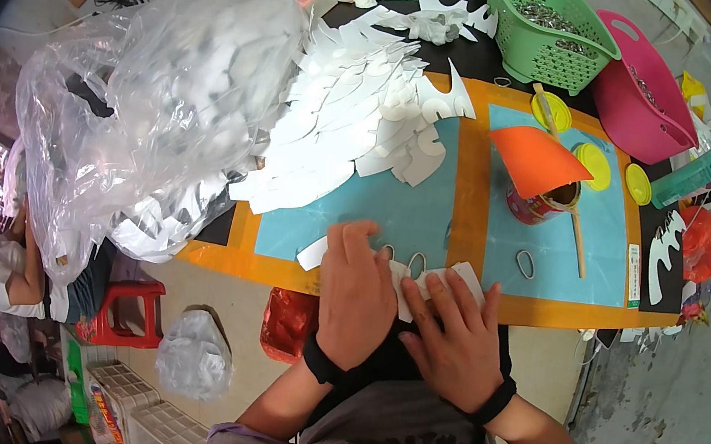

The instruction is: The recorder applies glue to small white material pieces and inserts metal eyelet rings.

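Observation:
At the table's near edge lies a white cut-out piece (403,294), partly hidden under my hands. My right hand (457,350) rests on it with fingers stretched and spread. My left hand (354,299) is beside it, fingers bent and pressed together; their tips are hidden, and I cannot tell what they hold. To its left a white corner (312,254) sticks out; whether it belongs to the same piece is hidden. Just beyond the hands a small oval ring (417,262) stands at the piece's edge. Another oval ring (525,264) lies farther right on the blue surface.
A heap of white cut-outs (344,111) and a large clear plastic bag (185,80) fill the left. At right stand an open can (532,209) with an orange sheet (538,163) and stick, a green basket (549,40) and a pink basket (642,90). A person (13,265) sits far left.

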### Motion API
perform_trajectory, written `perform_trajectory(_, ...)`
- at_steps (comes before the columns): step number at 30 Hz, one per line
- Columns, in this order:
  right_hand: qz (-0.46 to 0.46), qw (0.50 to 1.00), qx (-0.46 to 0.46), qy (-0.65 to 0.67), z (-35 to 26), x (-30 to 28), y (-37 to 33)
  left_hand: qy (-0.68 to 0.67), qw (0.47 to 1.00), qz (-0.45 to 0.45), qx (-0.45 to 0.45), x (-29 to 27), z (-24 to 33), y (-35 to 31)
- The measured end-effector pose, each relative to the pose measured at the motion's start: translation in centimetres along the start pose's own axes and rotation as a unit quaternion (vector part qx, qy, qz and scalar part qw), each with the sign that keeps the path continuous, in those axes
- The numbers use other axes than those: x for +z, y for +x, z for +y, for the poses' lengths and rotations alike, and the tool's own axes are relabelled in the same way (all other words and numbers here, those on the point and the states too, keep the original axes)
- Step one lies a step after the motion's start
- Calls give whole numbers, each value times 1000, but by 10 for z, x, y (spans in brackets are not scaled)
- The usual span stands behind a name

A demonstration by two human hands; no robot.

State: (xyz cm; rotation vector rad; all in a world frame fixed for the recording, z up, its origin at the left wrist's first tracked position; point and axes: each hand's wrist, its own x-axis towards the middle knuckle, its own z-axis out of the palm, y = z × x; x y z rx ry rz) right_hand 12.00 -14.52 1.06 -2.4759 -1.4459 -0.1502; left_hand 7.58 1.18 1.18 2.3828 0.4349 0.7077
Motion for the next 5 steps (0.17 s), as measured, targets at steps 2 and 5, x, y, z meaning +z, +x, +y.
perform_trajectory(2, -6, 1000, 1, -2, 1, -1, 0, 37, 999, -18, 18, -2, -13, -8)
perform_trajectory(5, -2, 1000, -1, -7, 2, 0, -2, 75, 973, -43, 212, -12, -19, -23)
